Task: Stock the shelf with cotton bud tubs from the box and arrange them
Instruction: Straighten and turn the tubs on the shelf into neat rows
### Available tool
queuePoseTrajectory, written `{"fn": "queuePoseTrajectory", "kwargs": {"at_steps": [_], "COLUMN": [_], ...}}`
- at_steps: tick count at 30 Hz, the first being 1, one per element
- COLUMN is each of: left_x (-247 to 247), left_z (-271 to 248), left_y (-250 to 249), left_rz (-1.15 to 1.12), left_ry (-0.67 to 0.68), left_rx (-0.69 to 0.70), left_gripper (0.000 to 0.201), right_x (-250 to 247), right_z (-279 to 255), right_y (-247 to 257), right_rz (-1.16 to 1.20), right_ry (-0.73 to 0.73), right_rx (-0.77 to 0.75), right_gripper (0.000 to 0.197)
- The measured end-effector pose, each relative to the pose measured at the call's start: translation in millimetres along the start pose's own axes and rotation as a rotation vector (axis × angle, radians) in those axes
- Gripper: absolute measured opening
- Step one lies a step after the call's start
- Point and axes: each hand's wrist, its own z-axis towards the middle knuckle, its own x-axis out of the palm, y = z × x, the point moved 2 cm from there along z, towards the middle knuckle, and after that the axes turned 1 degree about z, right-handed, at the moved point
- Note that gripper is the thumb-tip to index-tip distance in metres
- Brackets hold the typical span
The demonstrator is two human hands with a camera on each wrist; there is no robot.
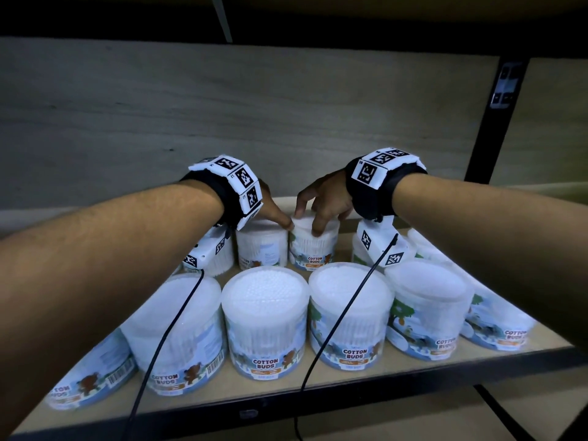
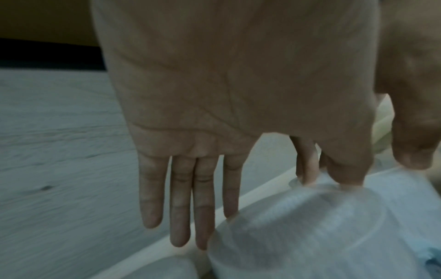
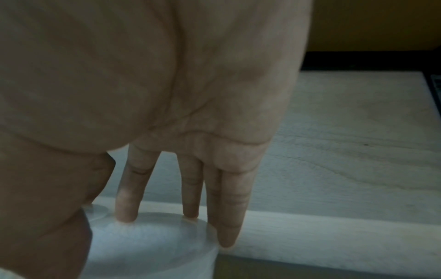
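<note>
Several cotton bud tubs stand in two rows on the wooden shelf (image 1: 280, 393). My right hand (image 1: 321, 208) (image 3: 190, 188) grips the lid rim of a back-row tub (image 1: 313, 246) (image 3: 148, 245) (image 2: 405, 198) from above, thumb on the near side and fingers on the far side. My left hand (image 1: 280, 221) (image 2: 203, 188) is beside it with its four fingers straight over the neighbouring back-row tub (image 1: 261, 243) (image 2: 298, 226). Its thumb tip touches the edge of the gripped tub. The front row (image 1: 265, 313) stands untouched under my forearms. The box is out of view.
A pale wooden back panel (image 1: 286, 106) closes the shelf just behind the back row. A black upright post (image 1: 496, 122) stands at the right, and a dark upper shelf hangs overhead. Black cables (image 1: 343, 313) from the wrist cameras trail across the front tubs.
</note>
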Motion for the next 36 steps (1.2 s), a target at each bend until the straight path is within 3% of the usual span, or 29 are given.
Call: {"fn": "queuePoseTrajectory", "kwargs": {"at_steps": [6, 12, 16, 20, 36], "left_x": [2.9, 4.7, -4.2, -5.4, -10.8], "left_z": [0.8, -4.9, -6.7, -11.9, -36.6], "left_y": [2.8, 0.8, 3.4, 7.3, -2.2], "left_rz": [-0.081, -0.043, -0.079, 0.008, 0.091], "left_ry": [0.016, -0.009, 0.053, 0.117, 0.089], "left_rx": [-0.049, -0.019, 0.122, 0.205, 0.203], "left_gripper": [0.094, 0.091, 0.075, 0.078, 0.075], "right_x": [-0.3, 1.0, 0.5, 0.7, 2.5], "right_z": [1.5, 4.4, 3.5, 3.7, -14.2], "right_y": [-5.4, -5.9, -5.3, -4.0, 4.0], "right_rz": [0.005, 0.0, 0.021, 0.024, 0.024], "right_ry": [-0.008, -0.013, 0.001, -0.005, -0.01], "right_rx": [-0.021, -0.024, -0.011, -0.003, -0.019], "right_gripper": [0.051, 0.045, 0.049, 0.051, 0.047]}}
